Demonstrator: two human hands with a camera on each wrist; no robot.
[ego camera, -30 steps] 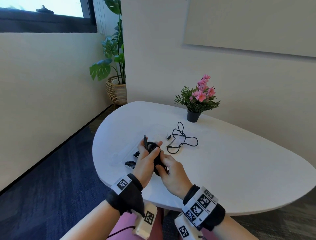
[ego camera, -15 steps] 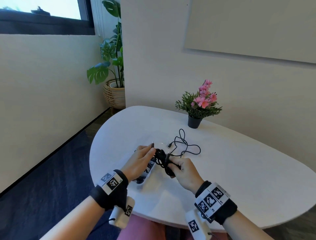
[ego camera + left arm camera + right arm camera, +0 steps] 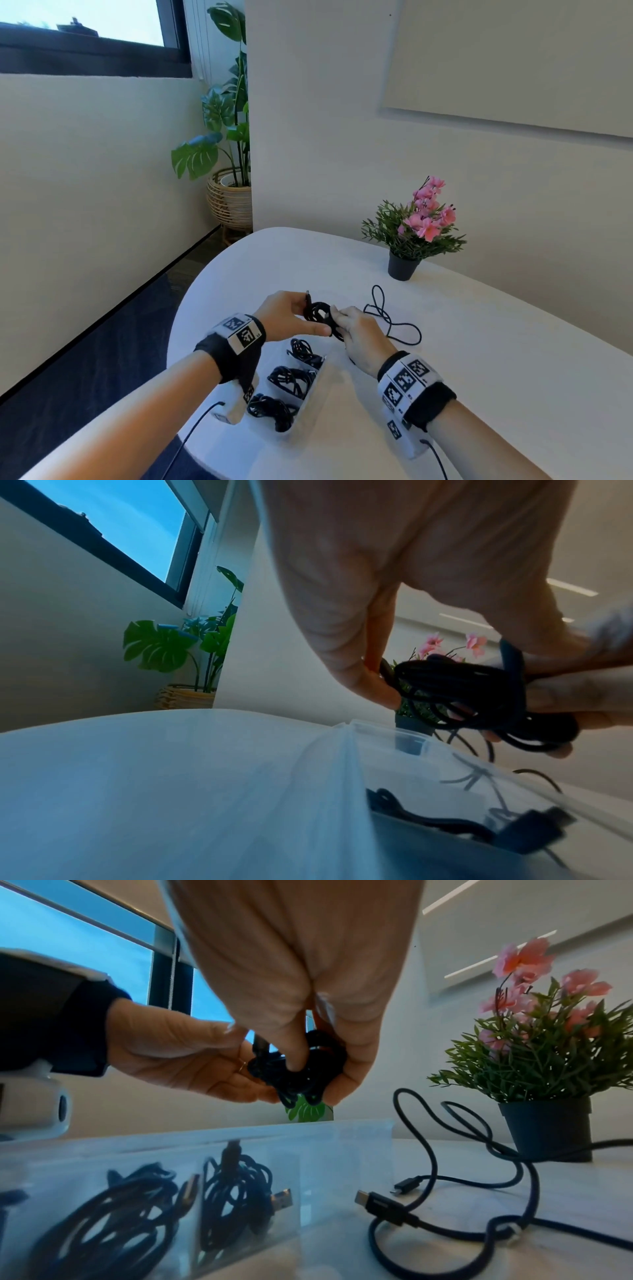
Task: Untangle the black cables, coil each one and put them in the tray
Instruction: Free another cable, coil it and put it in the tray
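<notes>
From up top, my left hand (image 3: 291, 317) and right hand (image 3: 359, 334) both pinch a coiled cable (image 3: 320, 313) above the tray (image 3: 313, 387), three bundles in it. Left wrist cam: coil over the tray's far end. Right wrist cam: one loose cable (image 3: 462, 1199) on the bench (image 3: 514, 1259).

Your coil (image 3: 320, 313) is black, as are the three bundles (image 3: 291, 378) in the clear, frosted tray (image 3: 317, 383) and the loose cable (image 3: 388, 317) on the white table (image 3: 479, 359). Your wristbands (image 3: 412, 382) are black, with white tags printed in black square-code patterns. Note the pink flowers (image 3: 428, 214) over green leaves in a black pot (image 3: 402, 267), and one gold-toned plug (image 3: 188, 1194) showing through the tray wall.
</notes>
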